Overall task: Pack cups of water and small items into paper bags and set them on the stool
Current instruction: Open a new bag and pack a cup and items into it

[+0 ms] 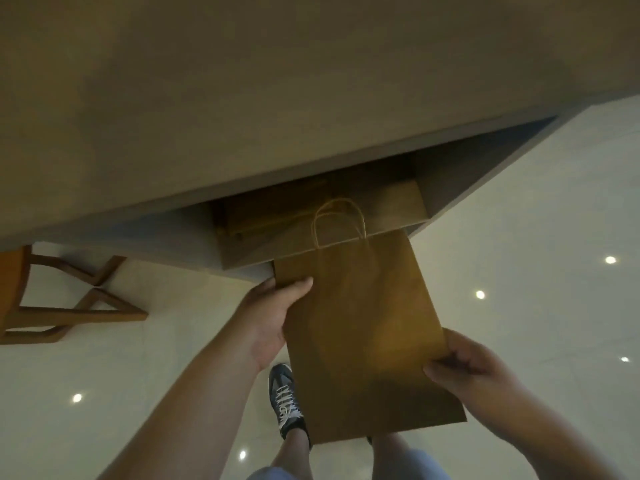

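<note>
Shelf space (460, 178) under the counter (242, 98) holds a stack of folded brown bags (277, 209). Just outside it, both arms reach forward with one flat paper bag (363, 323), handles toward the shelf. The left hand (270, 317) pinches its upper left edge, thumb on top, and the right hand (474, 372) grips the lower right edge; the wooden stool (69, 306) stands well apart, left

Bare forearms (194, 393), pale blue shorts (268, 474), black sneaker (285, 400) with white laces.

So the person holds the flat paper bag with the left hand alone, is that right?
Not quite: the head view shows both hands on the flat bag, the left hand gripping its left edge and the right hand pinching its right edge.
</note>
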Motion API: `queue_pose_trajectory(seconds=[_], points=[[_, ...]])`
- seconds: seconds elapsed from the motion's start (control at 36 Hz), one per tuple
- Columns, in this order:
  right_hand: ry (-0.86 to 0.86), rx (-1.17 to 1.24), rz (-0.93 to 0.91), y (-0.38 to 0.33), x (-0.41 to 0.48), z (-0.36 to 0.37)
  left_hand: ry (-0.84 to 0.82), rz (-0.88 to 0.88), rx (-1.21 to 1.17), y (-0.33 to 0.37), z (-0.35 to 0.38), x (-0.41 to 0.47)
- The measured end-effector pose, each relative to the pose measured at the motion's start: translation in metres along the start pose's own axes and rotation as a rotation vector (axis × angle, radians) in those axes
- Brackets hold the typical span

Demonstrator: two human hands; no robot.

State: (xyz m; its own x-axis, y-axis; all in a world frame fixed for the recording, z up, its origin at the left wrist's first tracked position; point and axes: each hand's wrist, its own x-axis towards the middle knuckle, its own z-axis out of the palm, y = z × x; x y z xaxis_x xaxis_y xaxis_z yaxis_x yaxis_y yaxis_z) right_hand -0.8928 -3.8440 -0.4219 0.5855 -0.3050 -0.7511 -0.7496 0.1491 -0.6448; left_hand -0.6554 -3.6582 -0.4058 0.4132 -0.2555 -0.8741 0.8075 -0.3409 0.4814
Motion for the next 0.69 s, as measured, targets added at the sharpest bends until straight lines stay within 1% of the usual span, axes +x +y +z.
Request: queue_pose_trajectory(seconds=[0.06,0.11,0.17,0.19,0.22,0.25,0.28,0.36,0.39,0.44,0.53,0.58,0.67,0.69], points=[[0.074,-0.195,0.116,0.007,-0.006,-0.001,-0.02,0.033,0.05,-0.002,0.001,-0.024],[0.215,-0.268,0.166,0.005,-0.018,0.003,-0.058,0.057,0.171,-0.003,0.002,-0.053],[0.384,-0.341,0.137,-0.011,-0.039,0.008,-0.105,0.146,0.353,-0.002,0.005,-0.086],[0.442,-0.359,0.095,-0.025,-0.054,0.009,-0.114,0.205,0.437,0.0,0.008,-0.105],[0.458,-0.327,0.074,-0.042,-0.072,0.01,-0.115,0.271,0.517,0.001,0.01,-0.124],[0.44,-0.225,0.077,-0.062,-0.09,0.01,-0.125,0.346,0.583,0.004,0.014,-0.144],[0.382,-0.076,0.117,-0.082,-0.108,0.01,-0.167,0.406,0.622,0.006,0.016,-0.166],[0.075,0.456,0.255,-0.146,-0.171,0.012,-0.35,0.542,0.688,0.025,0.027,-0.242],[0.005,0.557,0.255,-0.164,-0.193,0.012,-0.391,0.58,0.715,0.031,0.028,-0.264],[-0.046,0.604,0.185,-0.196,-0.232,0.013,-0.438,0.658,0.751,0.044,0.031,-0.305],[-0.052,0.573,0.051,-0.229,-0.277,0.014,-0.446,0.878,0.766,0.061,0.032,-0.349],[-0.053,0.576,-0.039,-0.244,-0.298,0.016,-0.458,0.946,0.764,0.075,0.032,-0.378],[-0.054,0.667,-0.201,-0.265,-0.323,0.022,-0.561,0.886,0.699,0.091,0.03,-0.41],[-0.052,0.669,-0.271,-0.269,-0.329,0.023,-0.61,0.922,0.677,0.098,0.03,-0.412]])
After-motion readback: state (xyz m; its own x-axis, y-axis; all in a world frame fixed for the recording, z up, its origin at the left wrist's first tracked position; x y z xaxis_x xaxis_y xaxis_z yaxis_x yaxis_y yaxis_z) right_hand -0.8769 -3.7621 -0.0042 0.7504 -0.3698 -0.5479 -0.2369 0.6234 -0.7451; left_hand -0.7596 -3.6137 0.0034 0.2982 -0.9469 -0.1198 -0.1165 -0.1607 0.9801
